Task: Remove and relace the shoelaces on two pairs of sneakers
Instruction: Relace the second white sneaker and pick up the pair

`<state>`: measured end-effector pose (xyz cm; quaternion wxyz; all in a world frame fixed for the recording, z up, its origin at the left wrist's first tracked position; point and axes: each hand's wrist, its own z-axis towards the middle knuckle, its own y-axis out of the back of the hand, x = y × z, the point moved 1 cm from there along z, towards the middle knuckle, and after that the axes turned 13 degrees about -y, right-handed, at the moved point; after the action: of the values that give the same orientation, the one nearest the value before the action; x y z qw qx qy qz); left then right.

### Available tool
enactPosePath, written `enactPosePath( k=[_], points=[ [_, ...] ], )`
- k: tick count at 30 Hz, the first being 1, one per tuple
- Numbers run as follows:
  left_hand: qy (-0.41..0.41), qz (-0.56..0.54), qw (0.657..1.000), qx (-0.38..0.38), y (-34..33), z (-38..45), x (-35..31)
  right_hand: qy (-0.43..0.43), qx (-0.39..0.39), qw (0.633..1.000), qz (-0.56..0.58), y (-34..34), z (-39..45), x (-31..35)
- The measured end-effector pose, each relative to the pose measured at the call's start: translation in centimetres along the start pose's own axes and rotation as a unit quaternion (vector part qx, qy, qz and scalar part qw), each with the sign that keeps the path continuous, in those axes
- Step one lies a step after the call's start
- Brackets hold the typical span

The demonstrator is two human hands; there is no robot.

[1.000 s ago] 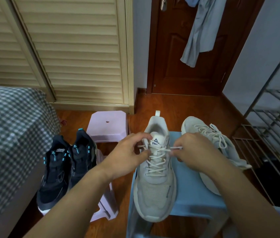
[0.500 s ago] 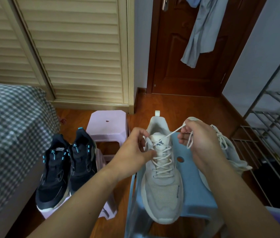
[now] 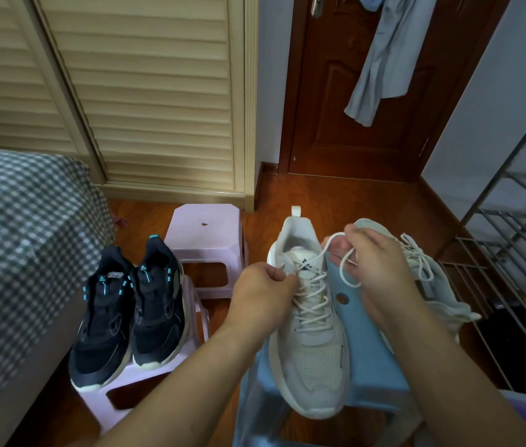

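**Both hands on the white lace**

Fingers of the left hand (image 3: 263,293) are curled in and pinch the white lace (image 3: 314,290) at the top eyelets of the white sneaker (image 3: 311,337), knuckles lying against the near side of the tongue. Fingers of the right hand (image 3: 376,272) are curled too, holding a free length of the same lace; it runs taut from the tongue up over the fingertips and drops in a loose loop just below the palm.

Under both hands the white sneaker stands toe toward the camera on a blue stool (image 3: 365,346). Just behind the right fingers, partly hidden by that hand, lies the second white sneaker (image 3: 429,279), tilted outward, its lace tied in a bow.

Well to the left of the left fingers a pair of black sneakers (image 3: 126,311) with teal accents sits side by side on a lilac stool (image 3: 103,390). Another lilac stool (image 3: 205,235) stands beyond them. Farther left is a checked bedcover (image 3: 19,240); far to the right of the right fingers, a metal rack (image 3: 510,250).
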<state>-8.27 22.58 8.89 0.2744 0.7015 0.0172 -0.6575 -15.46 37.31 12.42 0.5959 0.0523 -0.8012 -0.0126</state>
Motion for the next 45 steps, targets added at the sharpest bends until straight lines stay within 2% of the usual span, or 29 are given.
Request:
enactPosePath(
  k=[3, 6, 8, 11, 12, 15, 18, 19, 20, 21, 22, 23, 24, 26, 28, 32, 35, 37, 41, 45],
  points=[
    [0.074, -0.157, 0.985, 0.002, -0.1, -0.2, -0.2, -0.039, 0.042, 0.985, 0.160, -0.5, 0.0, 0.4],
    [0.111, -0.236, 0.965, -0.004, 0.0, -0.2, 0.1, -0.086, 0.083, 0.960, 0.252, -0.5, 0.0, 0.4],
    [0.091, -0.212, 0.973, -0.010, 0.0, -0.2, 0.4, -0.107, 0.104, 0.947, 0.284, -0.2, 0.2, 0.5],
    [0.010, -0.047, 0.998, -0.028, 0.0, -0.2, 0.2, -0.094, 0.115, 0.944, 0.295, -0.1, 0.3, 0.3],
    [-0.004, -0.022, 0.999, -0.038, 0.0, -0.2, 0.0, -0.082, 0.107, 0.953, 0.273, 0.0, 0.3, 0.2],
    [0.016, -0.066, 0.997, -0.030, 0.0, -0.3, -0.2, -0.030, 0.027, 0.981, 0.189, 0.7, 0.3, 0.5],
    [0.033, -0.094, 0.994, -0.043, 0.1, -0.5, 0.1, -0.004, -0.054, 0.978, 0.203, 1.9, 0.5, 0.9],
    [0.030, -0.103, 0.993, -0.052, 0.1, -0.5, 0.2, 0.011, -0.094, 0.980, 0.176, 2.4, 0.7, 0.9],
    [0.029, -0.118, 0.991, -0.060, 0.1, -0.5, 0.1, 0.051, -0.152, 0.983, 0.091, 2.7, 0.8, 0.9],
    [0.032, -0.136, 0.988, -0.063, 0.1, -0.5, 0.2, 0.119, -0.203, 0.971, -0.031, 2.9, 0.8, 0.9],
    [0.039, -0.158, 0.985, -0.063, 0.1, -0.5, 0.3, 0.200, -0.230, 0.939, -0.156, 2.9, 0.6, 0.9],
    [0.049, -0.181, 0.980, -0.062, 0.1, -0.4, 0.4, 0.276, -0.214, 0.903, -0.251, 2.4, 0.4, 0.9],
    [0.061, -0.204, 0.975, -0.059, 0.2, -0.3, 0.5, 0.322, -0.157, 0.877, -0.320, 1.8, 0.3, 0.7],
    [0.078, -0.248, 0.964, -0.049, 0.3, -0.3, 0.6, 0.362, -0.033, 0.825, -0.432, 0.2, 0.2, -0.4],
    [0.079, -0.270, 0.959, -0.038, 0.5, -0.2, 0.6, 0.372, 0.028, 0.791, -0.485, -1.1, 0.4, -1.8],
    [0.044, -0.245, 0.968, -0.024, 0.8, -0.3, 0.4, 0.370, 0.024, 0.796, -0.479, -1.7, 0.4, -1.9],
    [-0.064, -0.161, 0.985, -0.002, 1.0, -0.3, 0.2, 0.369, 0.016, 0.786, -0.496, -1.9, 0.2, -1.8],
    [-0.156, -0.055, 0.986, 0.020, 1.1, -0.1, 0.3, 0.368, 0.017, 0.786, -0.497, -2.1, 0.2, -1.9],
    [-0.255, 0.109, 0.958, 0.070, 1.6, 0.4, 0.6, 0.334, 0.020, 0.836, -0.436, -1.8, 0.4, -1.5],
    [-0.262, 0.133, 0.951, 0.102, 2.0, 0.2, 0.7, 0.303, -0.003, 0.877, -0.374, -0.9, 1.3, -1.4]
  ],
)
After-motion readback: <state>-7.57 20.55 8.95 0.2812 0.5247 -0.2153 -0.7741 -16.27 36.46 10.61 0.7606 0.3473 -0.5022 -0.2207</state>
